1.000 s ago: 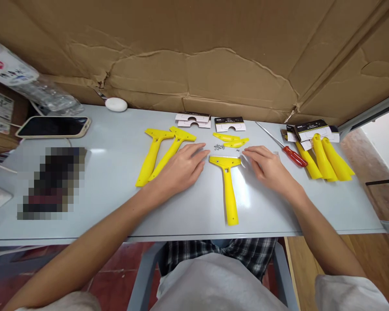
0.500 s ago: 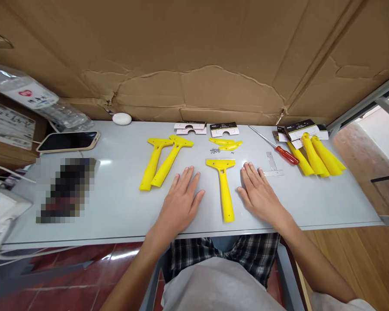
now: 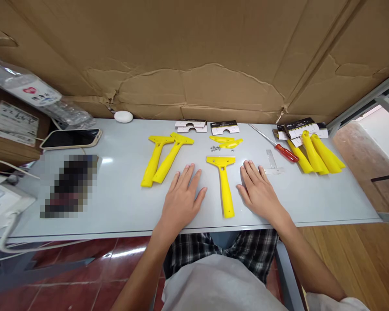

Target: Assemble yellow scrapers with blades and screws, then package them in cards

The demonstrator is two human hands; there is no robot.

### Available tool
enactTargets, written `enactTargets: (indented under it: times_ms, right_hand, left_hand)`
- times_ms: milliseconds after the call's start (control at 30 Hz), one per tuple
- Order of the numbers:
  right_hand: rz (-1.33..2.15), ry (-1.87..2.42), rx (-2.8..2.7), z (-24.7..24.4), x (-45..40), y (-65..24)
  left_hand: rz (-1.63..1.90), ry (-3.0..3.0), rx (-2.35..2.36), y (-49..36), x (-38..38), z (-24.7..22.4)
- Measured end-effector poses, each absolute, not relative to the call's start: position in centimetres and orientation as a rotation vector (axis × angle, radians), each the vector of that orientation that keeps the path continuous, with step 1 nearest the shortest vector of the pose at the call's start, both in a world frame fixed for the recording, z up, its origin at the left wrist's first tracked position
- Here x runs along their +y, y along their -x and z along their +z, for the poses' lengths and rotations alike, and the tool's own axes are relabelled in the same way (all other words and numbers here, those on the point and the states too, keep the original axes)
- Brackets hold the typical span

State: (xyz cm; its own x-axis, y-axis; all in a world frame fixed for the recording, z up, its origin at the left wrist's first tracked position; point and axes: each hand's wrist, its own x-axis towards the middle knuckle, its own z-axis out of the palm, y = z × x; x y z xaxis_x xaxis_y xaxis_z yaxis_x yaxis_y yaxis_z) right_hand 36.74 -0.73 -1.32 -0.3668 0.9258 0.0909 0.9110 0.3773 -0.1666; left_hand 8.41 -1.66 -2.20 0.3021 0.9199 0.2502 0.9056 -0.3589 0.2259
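My left hand lies palm down on the grey table, fingers spread and holding nothing. Flat on the tabletop, my right hand is also empty. Between them rests a yellow scraper, touched by neither hand. Two more yellow scrapers lie up and left of my left hand. Beyond the middle scraper are small yellow head pieces and a little pile of screws. Clear flat pieces lie just beyond my right hand, near a red-handled screwdriver.
Several yellow handles with black-and-white cards lie at the right. Folded cards stand along the cardboard wall. At the left are a phone, a white oval object, a plastic bottle and white cables.
The camera view has shifted slightly, so everything sits a little higher in the picture. Both hands stay flat on the table, and no object has moved on it.
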Motion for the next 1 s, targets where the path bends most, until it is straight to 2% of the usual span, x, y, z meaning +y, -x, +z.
enactTargets:
  times_ms: [367, 600, 800, 1000]
  right_hand:
    - [0.128, 1.683, -2.469, -1.4, -0.7, -36.7]
    - [0.115, 1.677, -2.497, -1.0, -0.6, -36.7]
    - [0.177, 1.622, -2.7, 3.0, 1.6, -37.8]
    - [0.299, 1.697, -2.634, 6.0, 7.5, -37.8]
  left_hand:
    - [0.44, -2.446, 1.793, -8.7, -1.7, -1.4]
    - [0.509, -2.37, 1.871, -10.1, -1.5, -0.6]
    - [0.589, -2.389, 1.835, -14.0, -1.5, 1.8]
    - [0.402, -2.41, 1.82, -15.9, -1.1, 3.2]
